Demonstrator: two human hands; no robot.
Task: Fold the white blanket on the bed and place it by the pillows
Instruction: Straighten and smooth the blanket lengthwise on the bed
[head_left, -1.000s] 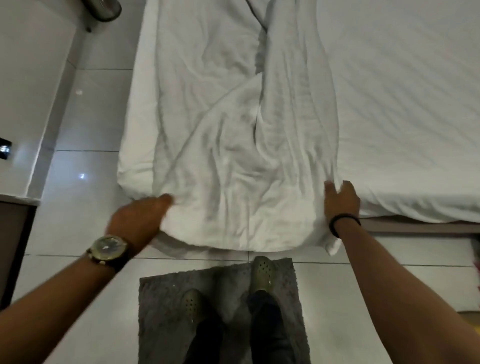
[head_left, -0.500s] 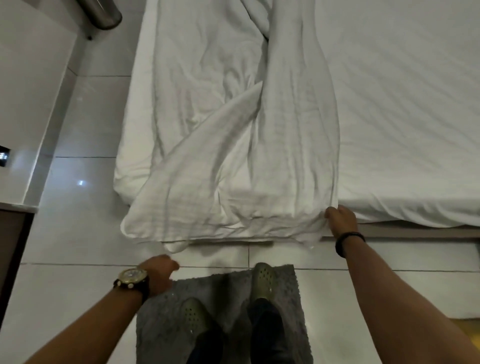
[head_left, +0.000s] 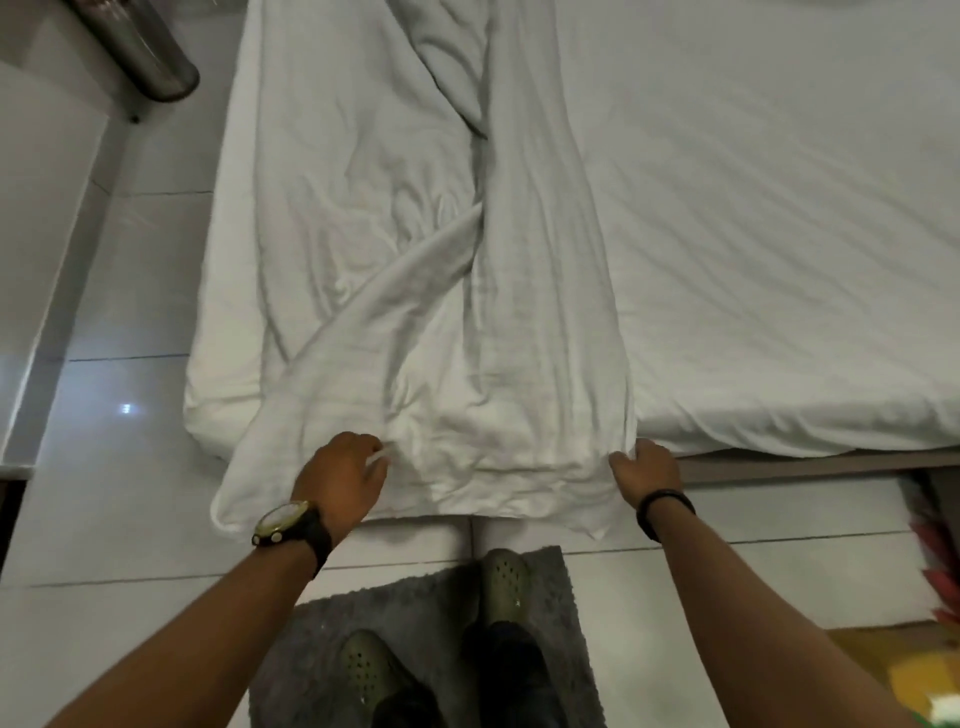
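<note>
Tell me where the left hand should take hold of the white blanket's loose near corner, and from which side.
Pinch the rounded corner flap of the white blanket hanging off the bed at the near left, coming from below and outside. It droops free, while the left hand sits further in and the right hand grips the opposite corner.

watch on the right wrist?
No: the watch sits on the left wrist, just behind the left hand; the right hand has only a dark band at its wrist.

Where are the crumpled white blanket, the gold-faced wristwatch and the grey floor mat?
crumpled white blanket (head_left: 519, 364): head view, middle of its folded length.
gold-faced wristwatch (head_left: 280, 519): head view, dial.
grey floor mat (head_left: 431, 603): head view, bare patch between shoes.
</note>
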